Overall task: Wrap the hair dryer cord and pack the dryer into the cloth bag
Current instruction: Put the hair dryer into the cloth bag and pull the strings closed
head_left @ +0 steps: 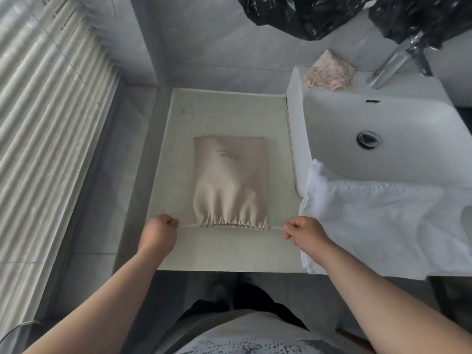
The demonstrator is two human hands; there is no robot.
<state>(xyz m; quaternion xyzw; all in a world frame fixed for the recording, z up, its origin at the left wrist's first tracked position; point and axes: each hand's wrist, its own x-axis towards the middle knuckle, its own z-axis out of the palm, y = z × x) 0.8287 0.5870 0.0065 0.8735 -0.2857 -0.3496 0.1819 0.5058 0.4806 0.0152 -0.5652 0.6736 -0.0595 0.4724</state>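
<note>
While the drawstring (187, 226) is pinched by left hand (159, 232) and right hand (304, 232), the cloth bag (229, 185) could be skewed by uneven pulling.

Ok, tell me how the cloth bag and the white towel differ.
The cloth bag is beige; the towel is white. The cloth bag lies on the counter with its mouth gathered; the towel drapes over the sink rim. The left hand and right hand grip its drawstring; the towel is untouched. Both are fabric.
</note>
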